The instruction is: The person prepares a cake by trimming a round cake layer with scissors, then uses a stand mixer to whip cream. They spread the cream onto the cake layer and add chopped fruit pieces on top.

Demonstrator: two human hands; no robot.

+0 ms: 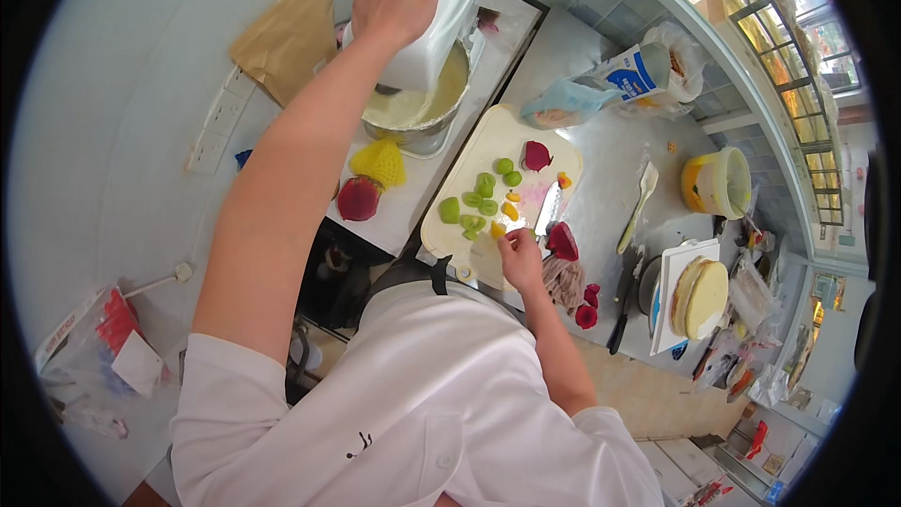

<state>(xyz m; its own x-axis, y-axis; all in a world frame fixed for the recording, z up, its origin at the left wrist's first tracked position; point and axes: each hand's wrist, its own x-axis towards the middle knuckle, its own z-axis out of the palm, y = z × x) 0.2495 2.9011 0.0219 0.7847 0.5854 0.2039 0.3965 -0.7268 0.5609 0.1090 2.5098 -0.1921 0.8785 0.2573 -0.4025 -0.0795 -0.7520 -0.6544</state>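
Note:
My left hand lies on the white head of a stand mixer, fingers spread. Under the head sits a metal mixing bowl with pale cream inside. At a beige cutting board, my right hand pinches a small yellow fruit piece in its fingertips. Several green fruit pieces and other yellow pieces lie on the board. Beside them rests a knife, its handle partly hidden. Cut red dragon fruit sits close to the right hand, another piece farther back.
A crumpled cloth lies below the right-hand dragon fruit. Another dragon fruit and a yellow foam net sit by the mixer. Rightward are a spatula, a plastic tub, a long dark-handled knife and cake layers.

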